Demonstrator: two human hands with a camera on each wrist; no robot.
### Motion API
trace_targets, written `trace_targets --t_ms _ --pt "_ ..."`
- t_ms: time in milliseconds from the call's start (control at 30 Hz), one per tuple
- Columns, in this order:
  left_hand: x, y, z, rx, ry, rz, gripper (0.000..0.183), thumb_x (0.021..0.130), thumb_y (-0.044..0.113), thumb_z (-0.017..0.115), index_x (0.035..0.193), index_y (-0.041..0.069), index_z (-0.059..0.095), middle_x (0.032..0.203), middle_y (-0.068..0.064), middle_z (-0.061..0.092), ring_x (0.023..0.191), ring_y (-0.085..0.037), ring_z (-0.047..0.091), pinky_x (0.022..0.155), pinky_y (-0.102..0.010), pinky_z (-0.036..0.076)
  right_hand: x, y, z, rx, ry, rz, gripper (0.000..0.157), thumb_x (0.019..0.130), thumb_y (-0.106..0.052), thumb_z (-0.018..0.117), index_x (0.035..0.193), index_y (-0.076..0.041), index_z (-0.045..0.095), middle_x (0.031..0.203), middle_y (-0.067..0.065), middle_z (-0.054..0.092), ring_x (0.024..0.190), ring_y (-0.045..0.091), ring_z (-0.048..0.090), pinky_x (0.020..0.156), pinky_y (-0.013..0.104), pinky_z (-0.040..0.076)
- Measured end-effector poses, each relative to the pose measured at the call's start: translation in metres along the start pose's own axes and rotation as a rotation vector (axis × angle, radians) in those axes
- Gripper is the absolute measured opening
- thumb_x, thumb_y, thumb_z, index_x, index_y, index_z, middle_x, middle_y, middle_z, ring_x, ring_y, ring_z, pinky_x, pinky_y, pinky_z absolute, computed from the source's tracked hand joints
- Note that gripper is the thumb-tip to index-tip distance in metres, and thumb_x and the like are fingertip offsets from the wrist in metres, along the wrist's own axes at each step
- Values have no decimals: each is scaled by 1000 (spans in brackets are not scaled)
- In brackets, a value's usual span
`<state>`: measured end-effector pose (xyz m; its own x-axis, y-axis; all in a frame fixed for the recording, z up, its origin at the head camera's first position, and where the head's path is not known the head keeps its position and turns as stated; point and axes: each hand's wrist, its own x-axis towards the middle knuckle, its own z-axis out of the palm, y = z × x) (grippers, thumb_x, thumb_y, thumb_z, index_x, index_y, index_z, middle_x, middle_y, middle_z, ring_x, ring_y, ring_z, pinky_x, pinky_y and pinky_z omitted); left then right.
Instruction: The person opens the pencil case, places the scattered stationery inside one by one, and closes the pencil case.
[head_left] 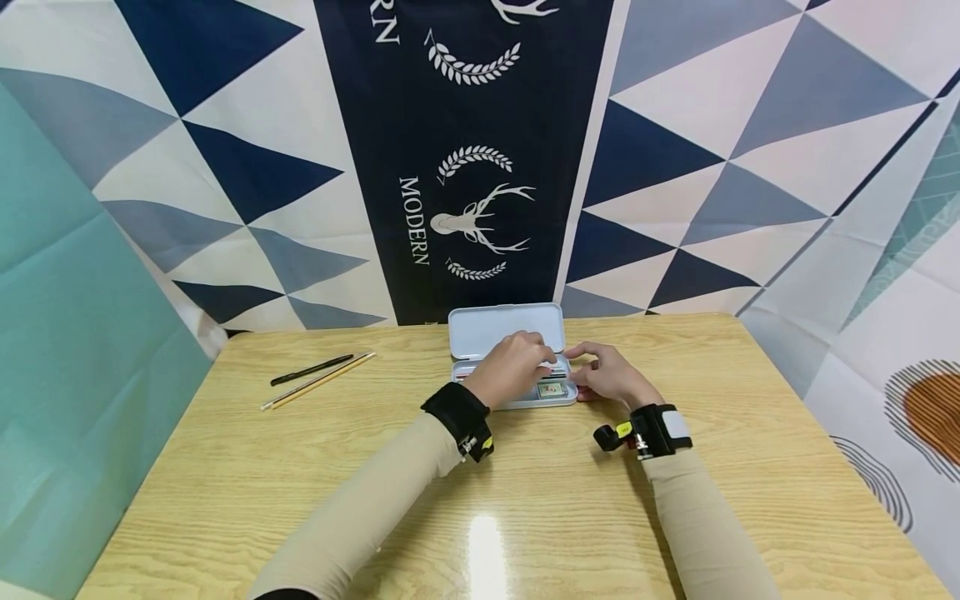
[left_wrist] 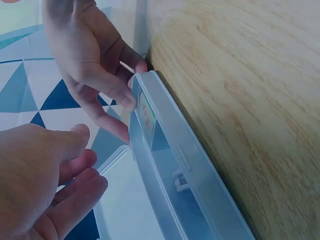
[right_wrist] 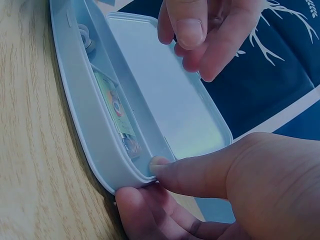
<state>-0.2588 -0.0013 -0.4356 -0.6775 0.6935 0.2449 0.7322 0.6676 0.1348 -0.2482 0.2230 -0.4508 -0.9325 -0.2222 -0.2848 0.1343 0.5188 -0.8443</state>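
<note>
Your beige sleeves (head_left: 375,500) stretched over the wood-grain tabletop (head_left: 570,525) toward the pale-blue case (right_wrist: 82,107) near its far edge, lid (head_left: 506,327) open. In its front right compartment sat a green-labelled item (right_wrist: 117,102). Your right hand (head_left: 609,375) pinched the case's right end; your left hand (head_left: 510,369), fingers loosely bent and holding nothing, hovered above. Thin sticks (head_left: 325,381) lay left; deer-print cloth (head_left: 480,192) hung behind.

Near the far edge of the surface (head_left: 562,517), the left grip (head_left: 512,368) hides part of a case (head_left: 506,327) holding a packet (head_left: 552,390) with print too small to read; both sleeves (head_left: 367,500) run off-frame.
</note>
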Motion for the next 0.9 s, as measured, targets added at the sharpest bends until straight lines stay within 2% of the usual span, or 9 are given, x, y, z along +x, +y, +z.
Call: trace_targets --t_ms 33,100,200,267,433,667,700,900 --pt "-4 6 -12 -5 -10 -4 20 107 18 80 125 12 87 118 -7 83 111 -21 79 99 -32 66 0 0 0 0 -1 -1 52 110 -4 65 160 2 54 85 6 66 74 14 68 68 25 62" --pt "-6 5 -13 15 -3 -8 20 106 19 81 124 14 88 117 -5 83 108 -20 78 95 -34 66 0 -1 0 0 -3 -2 52 110 -4 65 160 2 54 85 5 66 74 14 68 69 25 62" --pt "-6 -4 -2 57 19 -19 19 105 24 83 122 20 88 115 -1 82 104 -17 77 85 -37 67 0 -3 0 4 -3 1 51 110 -4 65 160 1 55 85 6 65 74 14 68 69 24 62" --pt "-8 -6 -2 68 23 -37 19 106 27 82 123 21 88 114 0 82 103 -17 76 81 -38 67 0 -3 -1 6 -4 4 51 110 -3 65 160 1 55 86 6 65 74 14 68 69 24 62" --pt "-21 -4 -23 50 6 -107 23 112 29 72 127 17 86 118 -3 82 105 -21 77 83 -37 68 1 -3 -1 9 -1 14 51 109 -4 65 159 1 56 92 9 66 75 14 67 69 23 62" --pt "-36 -23 -22 64 74 -144 22 112 33 71 121 18 86 114 -2 82 104 -22 76 80 -39 68 1 1 1 6 1 22 51 109 -4 66 159 1 56 104 14 68 78 14 67 69 22 62" --pt "-38 -23 -26 66 67 -160 22 112 31 73 122 17 86 115 -4 83 106 -24 77 83 -41 69 1 1 0 6 1 22 51 109 -4 66 159 1 56 106 15 68 78 14 67 69 22 61" --pt "-47 -38 -30 91 79 -194 25 114 32 69 124 16 85 119 -5 83 110 -26 77 89 -40 68 -1 -1 0 3 6 2 52 109 -4 66 160 2 56 106 16 71 77 14 67 68 22 61"
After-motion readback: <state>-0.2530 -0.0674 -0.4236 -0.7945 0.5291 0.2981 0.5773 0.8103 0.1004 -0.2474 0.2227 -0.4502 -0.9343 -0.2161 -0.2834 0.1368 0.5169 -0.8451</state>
